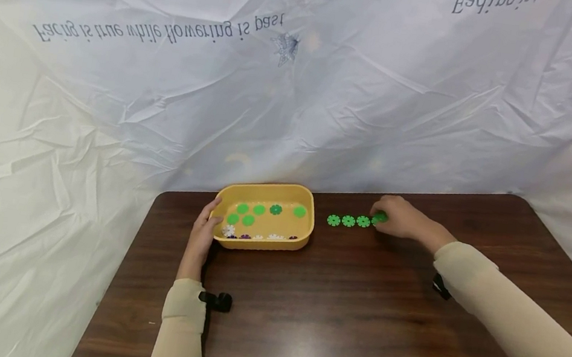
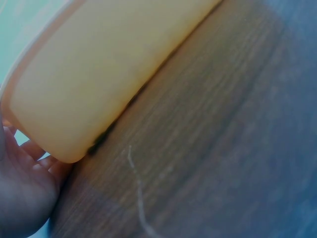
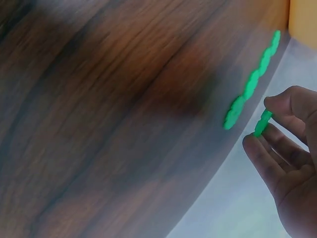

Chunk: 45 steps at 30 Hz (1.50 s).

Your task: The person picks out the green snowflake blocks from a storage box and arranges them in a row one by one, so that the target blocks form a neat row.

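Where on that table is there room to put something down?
The widest bare patch of table lies on the near side of the tray and green row, between the sleeves. Another lies beyond the right sleeve, toward the far right corner. It's crowded at the back: left hand holding the tray, the row, right hand pinching a disc.

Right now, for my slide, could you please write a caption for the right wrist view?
A right hand pinches a green disc near a row of green discs on a dark wooden table.

The tray [image 1: 260, 247] is yellow, the discs [image 1: 248, 220] green, white and purple, the table [image 1: 333, 313] streaked dark brown.
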Available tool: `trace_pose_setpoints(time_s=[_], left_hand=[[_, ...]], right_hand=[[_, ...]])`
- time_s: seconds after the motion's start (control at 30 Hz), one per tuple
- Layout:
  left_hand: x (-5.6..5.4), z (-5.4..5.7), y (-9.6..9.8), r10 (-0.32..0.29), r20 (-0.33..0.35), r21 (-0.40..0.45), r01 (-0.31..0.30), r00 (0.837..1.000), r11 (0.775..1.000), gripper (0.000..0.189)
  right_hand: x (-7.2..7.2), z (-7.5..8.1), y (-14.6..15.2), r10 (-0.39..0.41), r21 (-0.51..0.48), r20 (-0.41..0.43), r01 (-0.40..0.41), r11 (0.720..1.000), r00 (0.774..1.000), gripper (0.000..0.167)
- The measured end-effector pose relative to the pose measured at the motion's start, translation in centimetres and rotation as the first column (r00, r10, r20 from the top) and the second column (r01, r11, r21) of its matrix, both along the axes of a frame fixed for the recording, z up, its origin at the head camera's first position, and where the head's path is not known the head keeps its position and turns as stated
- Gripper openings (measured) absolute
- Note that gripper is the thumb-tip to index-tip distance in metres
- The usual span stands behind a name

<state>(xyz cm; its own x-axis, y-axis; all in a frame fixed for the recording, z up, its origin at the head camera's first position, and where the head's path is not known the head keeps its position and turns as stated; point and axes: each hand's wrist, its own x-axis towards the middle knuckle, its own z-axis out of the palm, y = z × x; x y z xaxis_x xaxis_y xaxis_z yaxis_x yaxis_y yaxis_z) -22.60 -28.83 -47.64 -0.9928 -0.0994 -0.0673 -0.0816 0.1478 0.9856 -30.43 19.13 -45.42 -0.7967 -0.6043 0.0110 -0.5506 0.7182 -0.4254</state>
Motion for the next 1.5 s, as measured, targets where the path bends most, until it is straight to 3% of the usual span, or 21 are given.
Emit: trace_pose_setpoints(time_s=[0.5,1.23,1.5], left_hand=[[-0.1,0.0,0.0,0.005,0.003,0.000,-0.005,1.000,1.000,0.056],[-0.3,0.0,0.0,0.013,0.014,-0.002,-0.013,1.000,1.000,0.056],[-0.2,0.0,0.0,0.003,0.006,-0.010,-0.003,1.000,1.000,0.056]], right_hand=[[-0.7,-0.9,2.8,-0.059,0.043,0.020,0.058,0.997,0.998,0.025],[-0.9,-1.3,2.9,-0.062,0.047,0.048,0.059,0.997,0.997,0.020],[-0.9,-0.9,2.1,-0.054,0.025,0.009,0.054,0.998,0.998,0.023]])
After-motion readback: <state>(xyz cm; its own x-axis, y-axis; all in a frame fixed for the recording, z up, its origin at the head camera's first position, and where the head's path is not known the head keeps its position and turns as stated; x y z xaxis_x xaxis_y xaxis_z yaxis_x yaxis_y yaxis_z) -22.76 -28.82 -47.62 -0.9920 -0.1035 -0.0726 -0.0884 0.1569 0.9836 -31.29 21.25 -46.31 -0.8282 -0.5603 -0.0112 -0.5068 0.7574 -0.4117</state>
